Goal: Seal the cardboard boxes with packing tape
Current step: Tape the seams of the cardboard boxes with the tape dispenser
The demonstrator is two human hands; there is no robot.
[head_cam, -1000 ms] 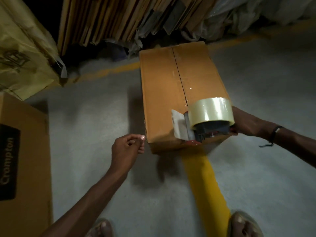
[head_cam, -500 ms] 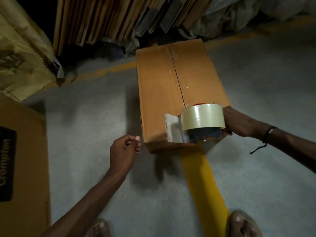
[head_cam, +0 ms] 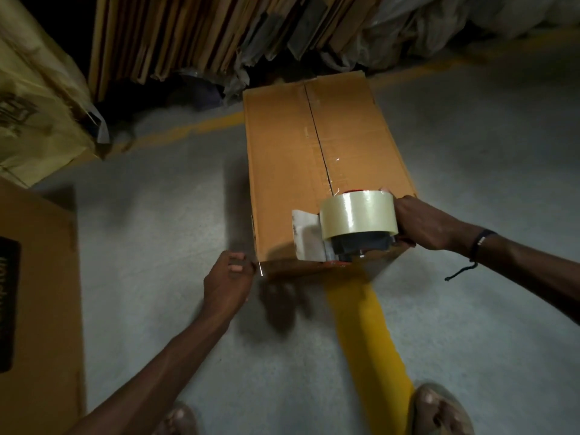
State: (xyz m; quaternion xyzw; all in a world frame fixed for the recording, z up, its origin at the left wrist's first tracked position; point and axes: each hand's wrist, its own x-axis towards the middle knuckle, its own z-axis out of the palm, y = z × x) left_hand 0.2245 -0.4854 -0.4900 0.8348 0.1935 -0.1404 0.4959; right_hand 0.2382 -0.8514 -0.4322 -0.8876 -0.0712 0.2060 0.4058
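Box: brown cardboard, flaps closed, standing on the grey floor with its near end over a yellow stripe; centre seam running away from the viewer, clear tape glinting along its nearer part. Dispenser: dark frame with red trim and a pale front plate, carrying a roll of clear tape, at the box's near right end over the seam. Right hand: fingers wrapped round the dispenser's handle (a dark band with a loose cord at the wrist). Left hand: just beside the box's near left corner, fingers curled in; whether it touches the corner or holds anything cannot be told, the hand being blurred. Second box: at the left edge, with a dark printed label. Flat cartons: stacked on edge along the far side, plastic wrap beside them. Feet: two, in sandals, at the bottom edge.
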